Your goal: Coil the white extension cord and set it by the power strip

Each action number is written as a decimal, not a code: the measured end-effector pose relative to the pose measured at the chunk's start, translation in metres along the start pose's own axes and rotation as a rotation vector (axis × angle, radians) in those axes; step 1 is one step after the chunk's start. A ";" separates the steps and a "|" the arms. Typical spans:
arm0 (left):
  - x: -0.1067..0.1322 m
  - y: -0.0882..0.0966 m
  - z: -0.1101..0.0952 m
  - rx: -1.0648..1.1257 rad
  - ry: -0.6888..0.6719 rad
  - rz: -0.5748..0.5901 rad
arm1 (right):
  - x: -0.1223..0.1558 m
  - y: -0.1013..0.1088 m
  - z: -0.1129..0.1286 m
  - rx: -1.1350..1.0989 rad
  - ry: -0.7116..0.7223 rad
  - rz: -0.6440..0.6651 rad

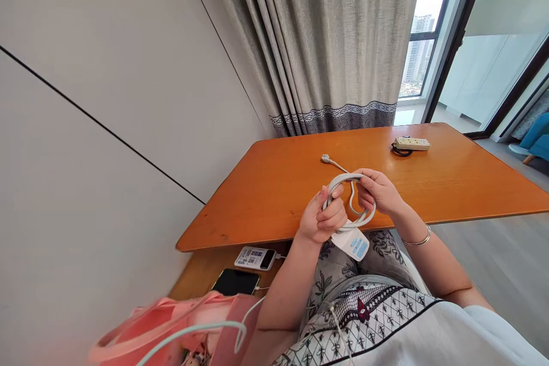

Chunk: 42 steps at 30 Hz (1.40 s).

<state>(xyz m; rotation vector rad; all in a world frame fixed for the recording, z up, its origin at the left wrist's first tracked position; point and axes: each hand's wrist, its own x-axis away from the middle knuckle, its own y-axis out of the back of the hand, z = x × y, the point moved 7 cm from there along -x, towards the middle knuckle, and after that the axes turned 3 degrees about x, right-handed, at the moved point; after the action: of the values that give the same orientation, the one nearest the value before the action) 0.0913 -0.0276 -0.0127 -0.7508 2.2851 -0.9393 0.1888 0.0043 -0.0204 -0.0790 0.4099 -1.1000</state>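
White, smooth, round power cable (345,177), head view: it is held in loops above the near edge of the orange-brown wooden table (266,189), in front of the person's lap. The left hand (323,217) has its fingers curled around the left side of the loops; the right hand (377,191) pinches their upper right side between thumb and fingers. A white flat piece with blue patches (358,247) hangs below the loops, over the lap; its exact function cannot be told. A pale round plug (326,158) lies on the tabletop, its cord running toward the right hand.

Step in hand, as judged: handling the cable in coiled form. Any next move calls for both grips to keep the loops together and the loose plug end free.

Edges: the near table edge passes beneath the hands. The cream rectangular power strip (412,143) sits well apart, toward the far right. Open room lies left of the plug; the pale grey wall (107,97) bounds that side.
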 end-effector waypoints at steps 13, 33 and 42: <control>0.003 0.008 -0.022 0.151 -0.273 -0.192 | 0.006 0.003 -0.033 -0.007 -0.023 -0.033; 0.020 0.013 -0.068 0.037 -0.624 -0.238 | 0.049 0.055 -0.020 0.812 0.560 -0.664; 0.017 0.007 -0.064 -0.254 -0.734 -0.209 | 0.036 -0.004 0.004 1.264 0.418 -0.177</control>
<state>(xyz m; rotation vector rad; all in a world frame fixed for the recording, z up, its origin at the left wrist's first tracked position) 0.0350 -0.0067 0.0155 -1.2226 1.6995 -0.3519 0.2007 -0.0297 -0.0255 1.2617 0.0132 -1.3828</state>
